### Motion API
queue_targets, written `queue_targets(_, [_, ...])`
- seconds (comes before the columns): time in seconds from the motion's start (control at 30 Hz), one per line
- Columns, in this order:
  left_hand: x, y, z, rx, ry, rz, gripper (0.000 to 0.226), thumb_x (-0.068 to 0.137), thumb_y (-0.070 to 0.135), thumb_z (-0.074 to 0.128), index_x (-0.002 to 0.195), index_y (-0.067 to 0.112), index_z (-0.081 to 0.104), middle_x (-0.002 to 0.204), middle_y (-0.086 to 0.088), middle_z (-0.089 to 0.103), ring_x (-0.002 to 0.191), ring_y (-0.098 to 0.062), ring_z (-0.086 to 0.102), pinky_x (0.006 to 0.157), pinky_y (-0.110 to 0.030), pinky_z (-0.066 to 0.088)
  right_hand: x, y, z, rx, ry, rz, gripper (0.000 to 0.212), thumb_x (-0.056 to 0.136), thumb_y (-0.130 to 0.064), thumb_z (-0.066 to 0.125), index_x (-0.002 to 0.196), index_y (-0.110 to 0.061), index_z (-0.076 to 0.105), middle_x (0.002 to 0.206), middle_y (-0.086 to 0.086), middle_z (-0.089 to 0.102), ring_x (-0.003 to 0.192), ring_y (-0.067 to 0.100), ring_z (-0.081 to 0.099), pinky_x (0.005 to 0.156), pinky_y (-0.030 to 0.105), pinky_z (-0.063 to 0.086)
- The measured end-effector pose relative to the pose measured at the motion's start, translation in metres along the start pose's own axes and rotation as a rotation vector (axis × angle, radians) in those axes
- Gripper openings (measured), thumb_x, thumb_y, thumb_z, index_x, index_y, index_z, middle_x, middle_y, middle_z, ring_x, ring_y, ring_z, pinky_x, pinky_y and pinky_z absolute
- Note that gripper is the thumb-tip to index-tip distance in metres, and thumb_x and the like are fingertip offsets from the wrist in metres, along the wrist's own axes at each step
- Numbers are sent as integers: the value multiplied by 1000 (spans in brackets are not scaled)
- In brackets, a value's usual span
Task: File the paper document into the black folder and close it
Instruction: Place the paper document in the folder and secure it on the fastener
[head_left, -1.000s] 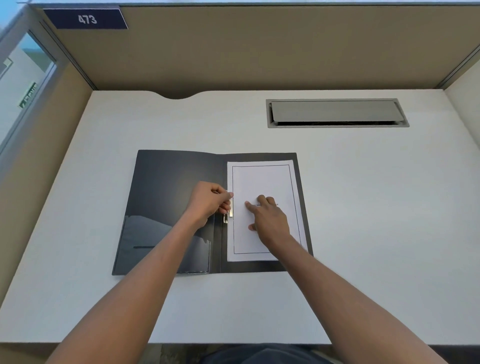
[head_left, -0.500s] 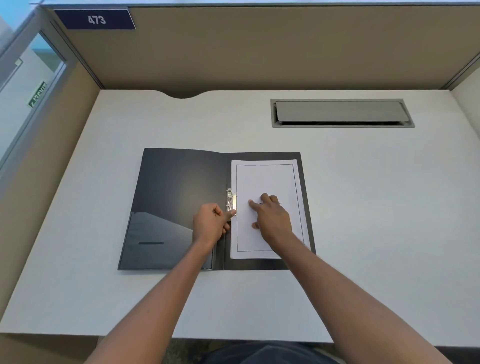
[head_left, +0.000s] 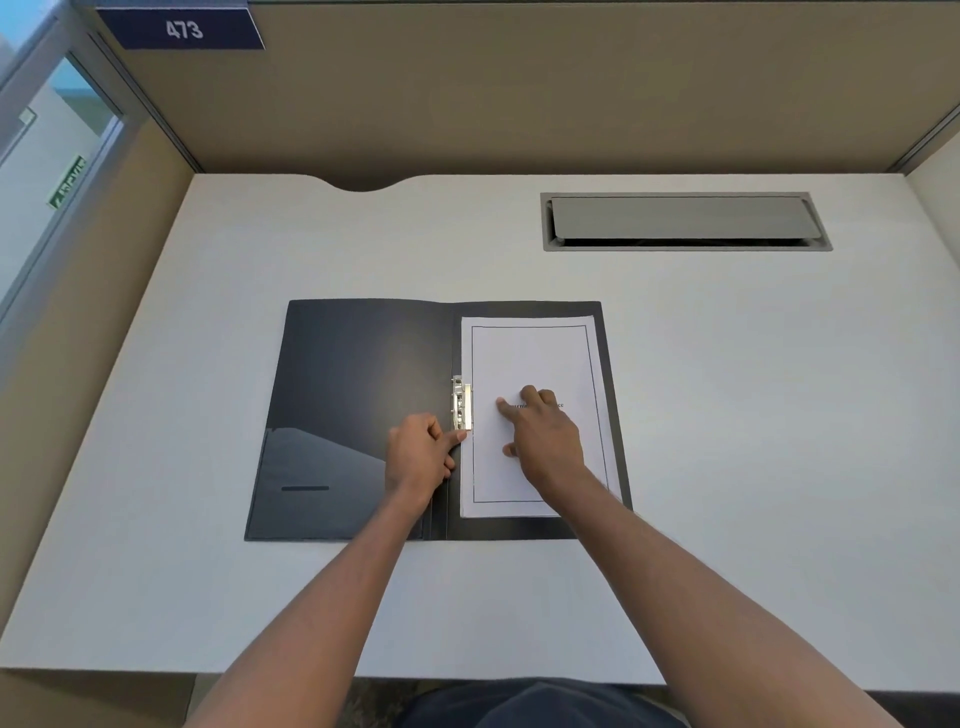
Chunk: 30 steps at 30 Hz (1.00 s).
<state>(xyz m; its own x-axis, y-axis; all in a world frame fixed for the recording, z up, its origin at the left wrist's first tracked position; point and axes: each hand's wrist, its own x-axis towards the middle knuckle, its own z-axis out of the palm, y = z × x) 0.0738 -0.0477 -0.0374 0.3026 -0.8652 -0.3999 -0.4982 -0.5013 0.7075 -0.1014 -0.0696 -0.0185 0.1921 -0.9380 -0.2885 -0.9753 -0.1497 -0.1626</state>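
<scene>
The black folder (head_left: 358, 389) lies open flat on the white desk. A white paper document (head_left: 530, 358) with a thin printed border rests on the folder's right half. A metal clip (head_left: 461, 402) at the spine sits over the paper's left edge. My left hand (head_left: 418, 457) is curled just below the clip, its fingertip touching the clip's lower end. My right hand (head_left: 543, 434) rests on the middle of the paper, fingers spread and pressing down. The inside left cover has a pocket (head_left: 322, 483).
The white desk (head_left: 753, 441) is walled by tan partition panels (head_left: 519, 104). A grey cable hatch (head_left: 685, 221) is set into the desk at the back right. A blue sign reading 473 (head_left: 182, 28) hangs at the top left. A glass panel stands on the left.
My left hand has slid down from over the clip to just below it, so the clip now shows. My right hand has stayed on the paper.
</scene>
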Motion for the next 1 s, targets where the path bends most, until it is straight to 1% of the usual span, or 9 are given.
queue_targets(0.27, [0,5,-3,1,-32,-28,38,88,28,82,77,-2,61,52,-8,70,38,-14,65,42,-28,57,-1,2,-2,-6,-1,-11,67,92,-28,72,152,-25,42,146,7,44,134,28,42,94,37,53])
queue_targets(0.33, [1,7,-6,-19,-56,-49,40,89,27,82,76,-3,60,53,-8,71,40,-16,66,44,-28,58,-1,1,-2,-3,0,-9,67,92,-28,72,152,-25,42,147,7,44,135,27,42,94,36,53])
queue_targets(0.47, [3,7,-13,-84,-94,-72,35,88,26,83,71,5,60,57,-10,73,43,-17,67,48,-28,59,-1,0,-1,5,5,-7,67,92,-27,73,151,-25,43,147,7,44,136,28,42,95,37,53])
queue_targets(0.67, [-6,10,-12,-50,-80,-26,31,92,28,78,84,0,67,63,-7,75,48,-12,69,49,-23,58,-1,6,0,49,6,-29,67,92,-29,73,152,-26,44,151,6,44,137,27,43,101,37,51])
queue_targets(0.77, [-15,7,-9,33,-60,7,24,93,27,77,81,9,68,68,-5,75,59,-15,70,59,-33,63,-6,15,-2,179,34,-28,68,92,-32,73,152,-26,43,155,4,44,139,26,45,106,38,48])
queue_targets(0.8, [-18,6,-7,53,-58,19,21,92,26,78,80,10,70,70,-5,75,64,-18,71,63,-35,63,-10,20,-4,231,59,-11,66,93,-34,72,152,-25,43,156,3,44,140,24,44,108,38,46])
queue_targets(0.87, [-23,5,-5,92,-49,48,17,91,24,79,80,12,73,70,-3,74,67,-19,71,62,-30,59,-19,35,-7,324,138,73,62,95,-34,68,151,-21,45,154,3,45,141,23,42,109,38,44])
queue_targets(0.93, [-27,5,-5,116,-41,63,13,90,23,80,81,14,75,68,1,70,62,-13,64,57,-20,49,-29,52,-8,406,221,239,59,96,-32,66,149,-15,47,150,5,47,139,25,43,107,39,45])
queue_targets(1.0, [-30,4,-5,117,-46,69,9,89,21,80,85,14,76,68,3,69,60,-9,59,56,-17,45,-40,67,-8,455,245,401,56,96,-28,65,146,-11,47,145,10,47,135,29,44,101,43,49])
